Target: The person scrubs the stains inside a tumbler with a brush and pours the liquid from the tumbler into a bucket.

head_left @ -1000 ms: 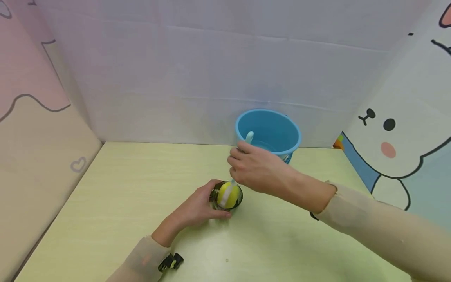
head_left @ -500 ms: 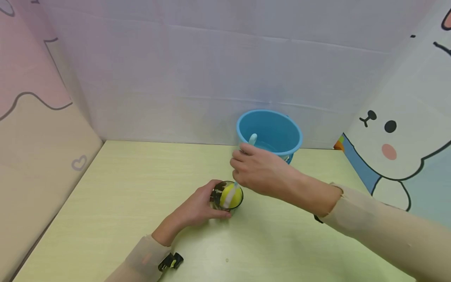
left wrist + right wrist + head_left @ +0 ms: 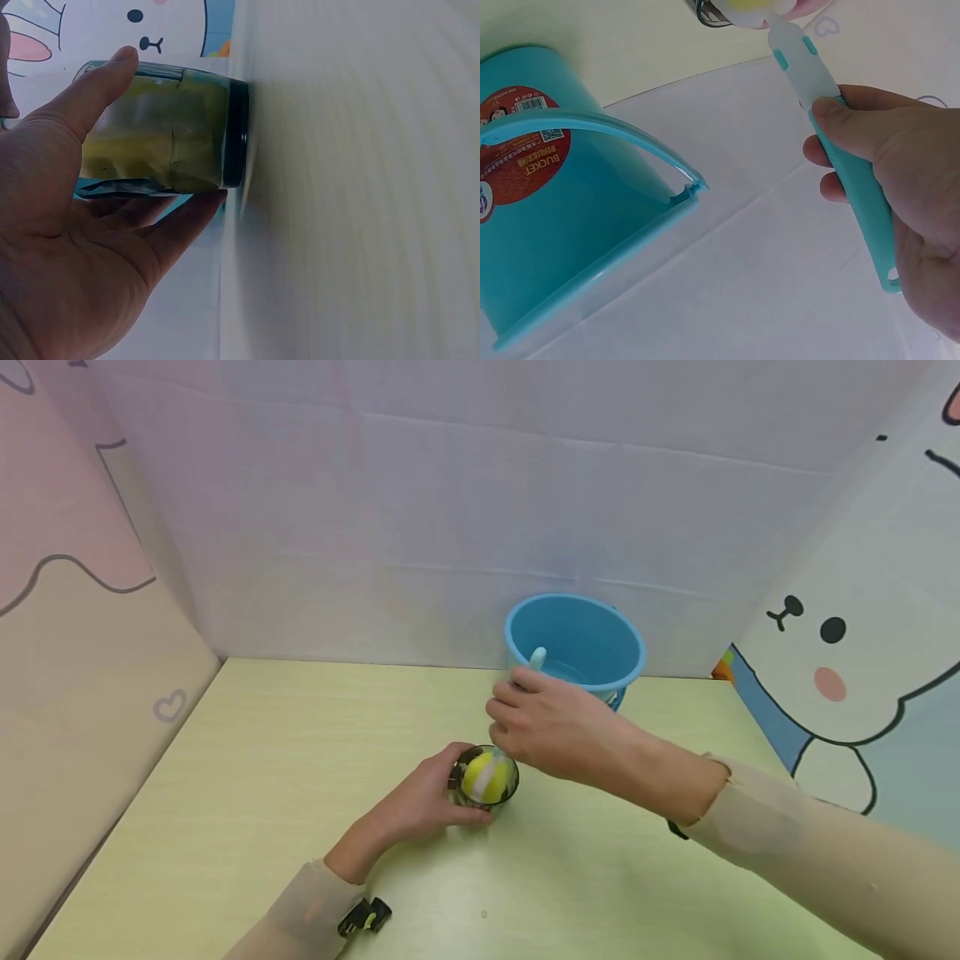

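A dark, see-through glass stands on the table, and the fingers and thumb of my left hand grip it around the side. Inside the glass sits the yellow and white sponge head of a cup brush, filling much of its width. My right hand, above the rim, grips the brush by its turquoise and white handle. The thumb lies along the handle in the right wrist view, and the hanging hole shows at its far end. In the head view the right hand covers most of the handle.
A blue bucket with a carrying handle and red label stands just behind my right hand, near the back wall. The pale yellow table ends at that wall. Printed side panels border it left and right.
The sponge head shifts right inside the glass, then slightly back left, as my right hand moves the brush a little. My left hand keeps its grip on the glass in place.
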Available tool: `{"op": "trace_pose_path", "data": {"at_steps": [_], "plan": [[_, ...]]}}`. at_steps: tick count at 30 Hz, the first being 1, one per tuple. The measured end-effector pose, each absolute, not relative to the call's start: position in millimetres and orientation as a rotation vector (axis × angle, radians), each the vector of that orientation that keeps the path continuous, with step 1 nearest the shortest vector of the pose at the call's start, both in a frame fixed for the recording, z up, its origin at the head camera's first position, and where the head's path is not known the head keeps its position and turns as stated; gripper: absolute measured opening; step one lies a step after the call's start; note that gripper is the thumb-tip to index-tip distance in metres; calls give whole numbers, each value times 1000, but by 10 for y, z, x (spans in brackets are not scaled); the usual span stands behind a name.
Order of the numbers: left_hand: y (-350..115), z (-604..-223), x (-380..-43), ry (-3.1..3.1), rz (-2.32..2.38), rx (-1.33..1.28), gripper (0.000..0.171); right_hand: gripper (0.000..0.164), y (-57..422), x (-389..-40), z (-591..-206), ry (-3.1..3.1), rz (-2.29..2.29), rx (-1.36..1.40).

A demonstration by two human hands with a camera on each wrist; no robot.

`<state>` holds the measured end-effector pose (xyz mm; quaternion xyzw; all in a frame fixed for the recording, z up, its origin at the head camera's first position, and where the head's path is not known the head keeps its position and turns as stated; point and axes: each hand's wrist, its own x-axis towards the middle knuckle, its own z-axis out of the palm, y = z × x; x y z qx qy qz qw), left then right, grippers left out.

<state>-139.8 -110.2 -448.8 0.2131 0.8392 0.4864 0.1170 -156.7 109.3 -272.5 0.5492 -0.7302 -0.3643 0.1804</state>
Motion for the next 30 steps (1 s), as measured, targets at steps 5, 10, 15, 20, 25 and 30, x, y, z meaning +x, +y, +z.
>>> {"op": "trace_pose_path", "data": {"at_steps": [5, 10, 15, 20, 25, 30], "plan": [[-1102, -4488, -1407, 2445, 1436, 618, 88, 29, 1076, -1573, -2733, -2028, -1021, 1544], [-1101, -4497, -1408, 2438, 1447, 615, 87, 25, 1072, -1580, -2744, -2000, -1020, 1537], [-1102, -4497, -1403, 2434, 1442, 619, 87, 26, 1077, -1591, -2748, -1993, -1021, 1529], [-1102, -4497, -1405, 2421, 1446, 617, 88, 28, 1092, -1604, -2736, -2002, -1032, 1522], [-1101, -4495, -1397, 2440, 1427, 606, 90, 28, 1119, -1614, -2713, -2007, -1041, 1509], [-1099, -4482, -1394, 2451, 1414, 601, 90, 36, 1143, -1606, -2681, -2014, -1049, 1501]]}}
